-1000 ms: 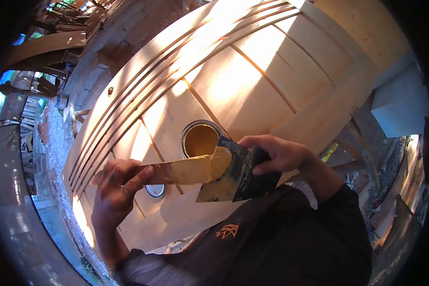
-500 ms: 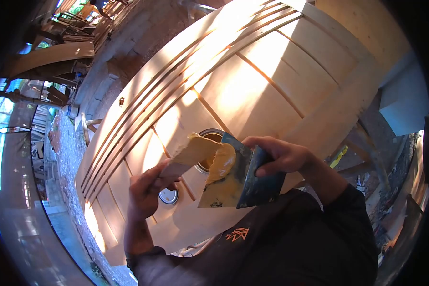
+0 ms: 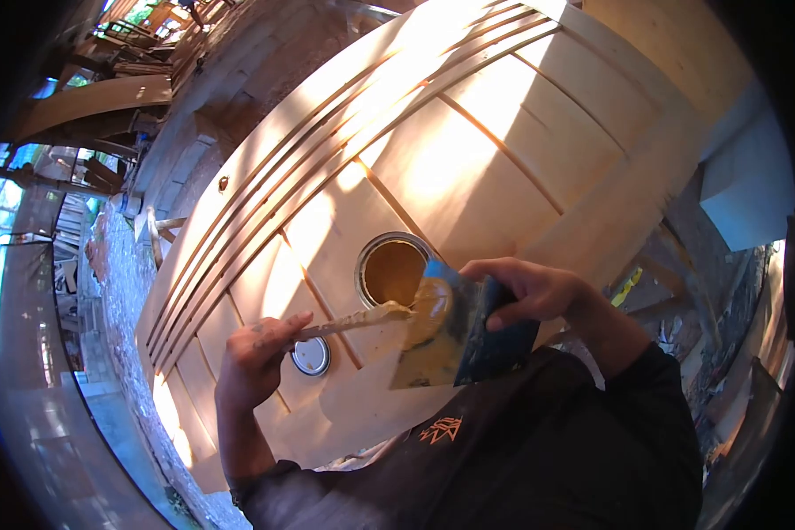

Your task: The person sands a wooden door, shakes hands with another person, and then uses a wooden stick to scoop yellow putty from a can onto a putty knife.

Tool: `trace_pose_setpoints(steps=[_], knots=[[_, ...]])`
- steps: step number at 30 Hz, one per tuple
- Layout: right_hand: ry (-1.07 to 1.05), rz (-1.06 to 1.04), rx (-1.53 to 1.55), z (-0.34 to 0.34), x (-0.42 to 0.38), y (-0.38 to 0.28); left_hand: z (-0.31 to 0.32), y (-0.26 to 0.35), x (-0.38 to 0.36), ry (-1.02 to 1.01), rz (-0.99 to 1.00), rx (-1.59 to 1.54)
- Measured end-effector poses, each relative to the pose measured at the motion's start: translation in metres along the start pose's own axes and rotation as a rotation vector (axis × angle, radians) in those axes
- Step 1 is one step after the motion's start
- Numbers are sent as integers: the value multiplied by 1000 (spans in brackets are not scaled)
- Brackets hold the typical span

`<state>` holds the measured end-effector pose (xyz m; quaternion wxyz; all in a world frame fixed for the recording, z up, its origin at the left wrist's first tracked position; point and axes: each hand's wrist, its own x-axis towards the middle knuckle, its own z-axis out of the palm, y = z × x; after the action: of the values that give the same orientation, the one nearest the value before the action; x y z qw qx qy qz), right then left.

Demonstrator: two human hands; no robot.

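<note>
My left hand (image 3: 254, 355) is closed on a flat stick (image 3: 349, 321), seen nearly edge-on, with yellowish paste along its far end. That end touches or nearly touches a mound of yellow-brown putty (image 3: 429, 314) on a dark blue flat spreader (image 3: 496, 346). My right hand (image 3: 535, 293) grips the spreader by its right side, thumb on top and the other fingers mostly hidden behind. Just beyond the tools stands an open round can (image 3: 360, 272) with brownish paste inside. A round metal lid (image 3: 311, 357) lies beside my left hand.
Under the can and lid spreads a large curved wooden panel (image 3: 495, 199) with dark grooves and long parallel slots. Bright sunlight patches cross it. A pale blue box (image 3: 751, 194) stands at right. Stacked timber (image 3: 146, 57) and a stone ledge (image 3: 172, 159) are at upper left.
The stick has turned from showing its broad face to nearly edge-on, and its tip has lowered onto the putty. The spreader has shifted slightly right, uncovering more of the can.
</note>
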<state>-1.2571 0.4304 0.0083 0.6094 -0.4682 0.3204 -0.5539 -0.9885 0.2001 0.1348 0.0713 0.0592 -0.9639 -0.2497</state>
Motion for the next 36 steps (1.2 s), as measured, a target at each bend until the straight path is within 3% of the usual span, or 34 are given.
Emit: trace_pose_setpoints(steps=[2, 5, 9, 16, 23, 34, 36], knots=[[-4, -47, 131, 3, -1, -8, -6, -1, -6, -3, -51, 60], [-17, -56, 183, 4, 1, -11, 6, 4, 3, 196, 111, -21], [-5, -73, 152, 6, 2, 3, 39, 11, 12, 418, -30, -71], [-12, -73, 195, 6, 2, 0, 70, 7, 25, 608, 149, 91], [7, -14, 208, 10, -2, -2, 60, -6, 14, 626, 286, 213], [-20, -30, 158, 11, 1, -7, 50, -12, -3, 632, 288, 291], [2, -39, 184, 10, -1, -2, 42, -16, -7, 555, 300, 420]])
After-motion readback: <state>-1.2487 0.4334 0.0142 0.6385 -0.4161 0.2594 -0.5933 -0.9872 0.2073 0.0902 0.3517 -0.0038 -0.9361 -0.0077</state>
